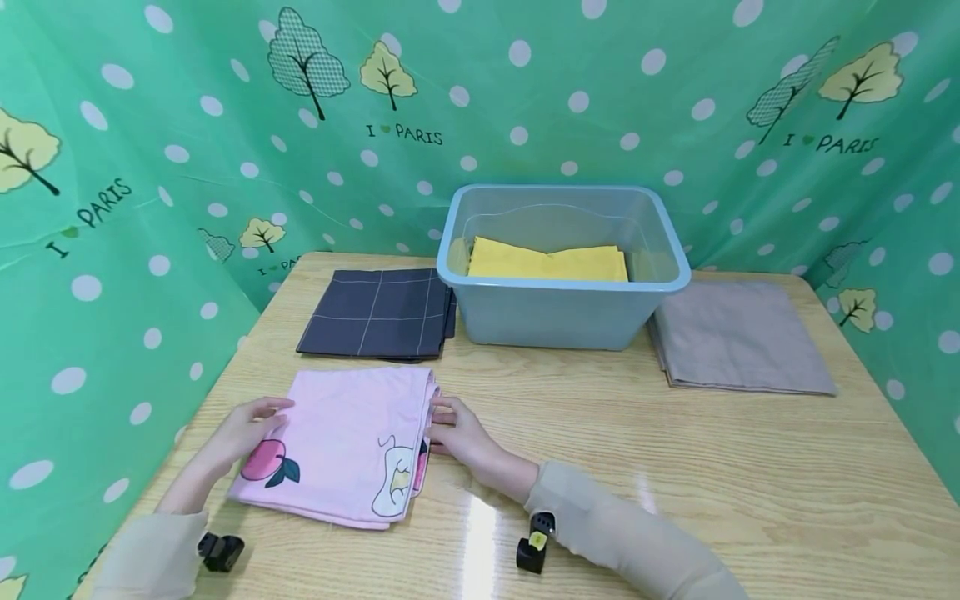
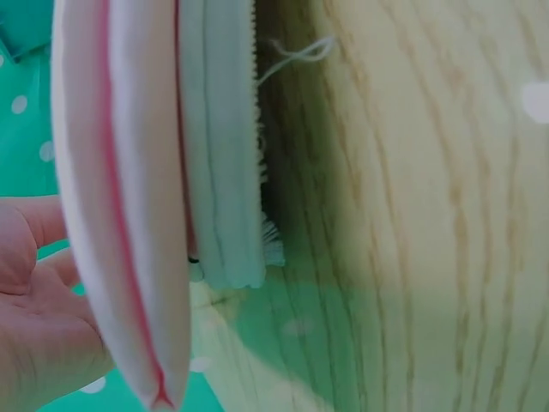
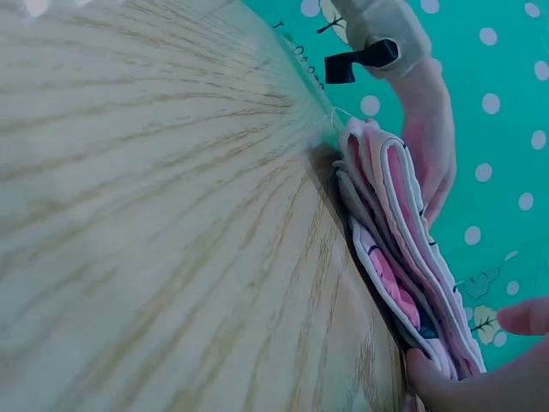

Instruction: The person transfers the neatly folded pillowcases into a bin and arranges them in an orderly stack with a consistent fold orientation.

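A folded pink cloth [image 1: 345, 433] lies flat on the table, printed with a peach and a white figure. Its stacked layers and pink-lined edges [image 2: 129, 172] fill the left side of the left wrist view. My left hand [image 1: 251, 429] is at the cloth's left edge, fingertips touching its upper side. At the opposite edge is my right hand [image 1: 467, 437], its fingers against the layers. In the right wrist view, one digit of the right hand [image 3: 489, 382] touches the lower layers while another stays above the cloth, apart from it.
Behind the pink cloth lies a folded dark checked cloth [image 1: 375, 312]. A blue plastic bin [image 1: 547, 312] stands at the back, with a yellow folded cloth [image 1: 547, 262] inside. A grey folded cloth [image 1: 742, 337] lies right of it. Green polka-dot curtains [image 1: 525, 108] surround the wooden table [image 1: 637, 442].
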Motion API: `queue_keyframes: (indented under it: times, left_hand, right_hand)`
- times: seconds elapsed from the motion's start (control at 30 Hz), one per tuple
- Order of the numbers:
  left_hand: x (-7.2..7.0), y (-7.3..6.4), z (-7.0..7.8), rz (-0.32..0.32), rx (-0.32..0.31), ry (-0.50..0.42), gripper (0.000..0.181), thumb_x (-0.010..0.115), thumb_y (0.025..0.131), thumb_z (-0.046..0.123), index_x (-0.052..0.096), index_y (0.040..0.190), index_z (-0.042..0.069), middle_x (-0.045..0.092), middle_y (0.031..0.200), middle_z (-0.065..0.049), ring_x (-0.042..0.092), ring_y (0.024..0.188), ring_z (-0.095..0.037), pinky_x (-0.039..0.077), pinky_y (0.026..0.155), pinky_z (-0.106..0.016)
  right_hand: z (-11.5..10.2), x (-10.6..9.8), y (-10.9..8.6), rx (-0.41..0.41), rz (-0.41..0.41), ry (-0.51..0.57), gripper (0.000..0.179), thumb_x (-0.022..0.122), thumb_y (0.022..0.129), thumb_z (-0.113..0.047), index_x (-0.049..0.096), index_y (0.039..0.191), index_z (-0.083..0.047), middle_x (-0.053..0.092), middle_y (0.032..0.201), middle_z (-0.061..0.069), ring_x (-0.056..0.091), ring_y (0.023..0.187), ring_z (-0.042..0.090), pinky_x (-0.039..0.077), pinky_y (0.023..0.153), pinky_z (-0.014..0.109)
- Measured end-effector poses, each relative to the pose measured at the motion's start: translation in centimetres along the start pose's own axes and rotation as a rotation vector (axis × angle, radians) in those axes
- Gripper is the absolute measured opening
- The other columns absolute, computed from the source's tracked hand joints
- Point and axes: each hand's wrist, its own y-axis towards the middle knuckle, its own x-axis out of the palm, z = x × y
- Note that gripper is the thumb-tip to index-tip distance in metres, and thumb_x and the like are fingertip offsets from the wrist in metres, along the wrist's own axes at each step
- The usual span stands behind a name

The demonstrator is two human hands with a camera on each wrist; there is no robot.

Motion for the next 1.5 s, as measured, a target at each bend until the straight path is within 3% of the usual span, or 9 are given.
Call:
queue_keyframes:
  times: [0.33, 0.77, 0.87, 0.97, 1.1, 1.33, 1.4, 1.5]
  left_hand:
    - [0.3, 0.1, -0.2, 0.006, 0.001, 0.001, 0.034, 0.049, 0.089, 0.010, 0.050, 0.117, -0.008, 0.050, 0.104, -0.029, 0.047, 0.083, -0.025, 0.039, 0.060, -0.026]
    - [0.5, 0.0, -0.1, 0.022, 0.008, -0.015, 0.035, 0.053, 0.086, 0.009, 0.051, 0.116, -0.009, 0.046, 0.116, -0.033, 0.045, 0.099, -0.038, 0.040, 0.070, -0.029]
    - [0.5, 0.0, 0.0, 0.021, 0.000, -0.023, 0.036, 0.052, 0.087, 0.011, 0.050, 0.117, -0.009, 0.043, 0.119, -0.033, 0.043, 0.101, -0.040, 0.040, 0.073, -0.033]
    - [0.4, 0.1, 0.0, 0.013, -0.016, -0.045, 0.038, 0.053, 0.087, 0.012, 0.049, 0.119, -0.009, 0.037, 0.124, -0.035, 0.038, 0.108, -0.046, 0.039, 0.082, -0.046]
    - [0.3, 0.2, 0.2, 0.003, -0.041, -0.075, 0.043, 0.054, 0.087, 0.015, 0.045, 0.121, -0.009, 0.030, 0.129, -0.037, 0.027, 0.115, -0.052, 0.028, 0.090, -0.058]
    - [0.2, -0.2, 0.7, 0.038, -0.050, -0.074, 0.043, 0.055, 0.086, 0.012, 0.046, 0.122, -0.008, 0.031, 0.129, -0.036, 0.028, 0.116, -0.052, 0.030, 0.091, -0.057]
    - [0.1, -0.3, 0.8, 0.047, -0.057, -0.071, 0.043, 0.056, 0.086, 0.013, 0.046, 0.123, -0.007, 0.031, 0.130, -0.035, 0.031, 0.115, -0.050, 0.040, 0.086, -0.048]
    - [0.0, -0.4, 0.8, 0.059, -0.069, -0.086, 0.044, 0.055, 0.086, 0.015, 0.045, 0.125, -0.004, 0.030, 0.132, -0.033, 0.033, 0.115, -0.049, 0.042, 0.084, -0.045]
  right_hand:
    - [0.0, 0.1, 0.3, -0.033, -0.082, -0.059, 0.053, 0.057, 0.079, 0.002, 0.042, 0.129, -0.008, 0.060, 0.088, 0.018, 0.060, 0.077, 0.019, 0.050, 0.074, 0.032]
    - [-0.4, 0.8, 0.9, -0.013, -0.087, -0.107, 0.052, 0.058, 0.079, 0.003, 0.045, 0.128, -0.010, 0.058, 0.090, 0.015, 0.062, 0.076, 0.023, 0.052, 0.067, 0.033]
    - [-0.4, 1.0, 1.1, -0.022, -0.078, -0.134, 0.052, 0.059, 0.079, 0.003, 0.046, 0.128, -0.009, 0.057, 0.088, 0.014, 0.060, 0.072, 0.020, 0.052, 0.064, 0.033]
    - [-0.3, 1.0, 1.3, -0.019, -0.066, -0.157, 0.051, 0.060, 0.078, 0.003, 0.047, 0.126, -0.008, 0.054, 0.086, 0.012, 0.058, 0.069, 0.017, 0.052, 0.061, 0.031]
    - [-0.1, 1.1, 1.5, -0.012, -0.039, -0.176, 0.049, 0.062, 0.077, 0.003, 0.049, 0.123, -0.008, 0.050, 0.084, 0.011, 0.057, 0.066, 0.015, 0.051, 0.058, 0.029]
    - [-0.1, 1.3, 1.4, -0.022, -0.001, -0.138, 0.050, 0.058, 0.075, 0.012, 0.050, 0.122, -0.004, 0.057, 0.086, 0.014, 0.060, 0.068, 0.019, 0.052, 0.060, 0.029]
    - [-0.5, 1.4, 1.0, -0.033, 0.003, -0.119, 0.050, 0.057, 0.075, 0.013, 0.049, 0.122, -0.002, 0.059, 0.088, 0.015, 0.060, 0.070, 0.020, 0.052, 0.061, 0.030]
    - [-0.7, 1.4, 0.9, -0.052, 0.014, -0.084, 0.051, 0.057, 0.073, 0.015, 0.049, 0.121, -0.001, 0.061, 0.090, 0.017, 0.061, 0.071, 0.022, 0.052, 0.061, 0.031]
